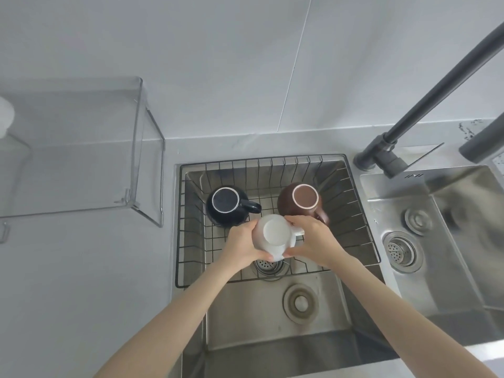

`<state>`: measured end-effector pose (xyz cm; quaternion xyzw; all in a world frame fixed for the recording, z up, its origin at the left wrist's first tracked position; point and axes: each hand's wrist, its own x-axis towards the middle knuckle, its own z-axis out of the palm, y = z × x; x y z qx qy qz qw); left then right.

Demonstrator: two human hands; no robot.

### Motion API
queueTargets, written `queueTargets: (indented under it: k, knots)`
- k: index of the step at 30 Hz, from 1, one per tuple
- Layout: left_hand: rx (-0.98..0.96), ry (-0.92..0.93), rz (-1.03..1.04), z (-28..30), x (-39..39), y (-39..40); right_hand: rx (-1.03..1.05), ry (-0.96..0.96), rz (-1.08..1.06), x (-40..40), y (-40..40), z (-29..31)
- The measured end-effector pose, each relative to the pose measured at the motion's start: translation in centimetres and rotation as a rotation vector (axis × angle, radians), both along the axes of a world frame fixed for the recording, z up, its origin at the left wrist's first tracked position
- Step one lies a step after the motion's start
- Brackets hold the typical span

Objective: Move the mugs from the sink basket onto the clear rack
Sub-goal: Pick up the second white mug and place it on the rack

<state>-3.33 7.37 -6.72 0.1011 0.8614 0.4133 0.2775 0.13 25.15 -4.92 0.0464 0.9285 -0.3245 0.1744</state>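
Observation:
A white mug [274, 234] is upside down above the front of the wire sink basket [362, 227], its handle pointing right. My left hand [241, 245] grips its left side and my right hand [313, 241] grips its right side near the handle. A dark blue mug [226, 204] stands upside down at the basket's back left. A brown mug [302, 200] stands upside down at the back right. The clear rack [81, 148] stands on the counter to the left of the sink, with nothing on top.
A dark faucet [425, 105] rises from the sink's back right corner. A second steel basin with drains [403, 249] lies to the right. A white bottle [5, 115] sits at the far left edge by the rack. The tiled wall runs behind.

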Motion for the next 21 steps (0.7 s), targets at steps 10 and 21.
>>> queueTargets:
  k: [10,21]
  knots:
    - [0.144,0.167,0.084,11.4,-0.8,-6.1,-0.027,0.325,0.086,-1.4,-3.7,11.3]
    - [0.233,0.31,0.291,22.6,-3.7,-23.6,-0.232,0.47,0.326,-8.3,-20.0,21.8]
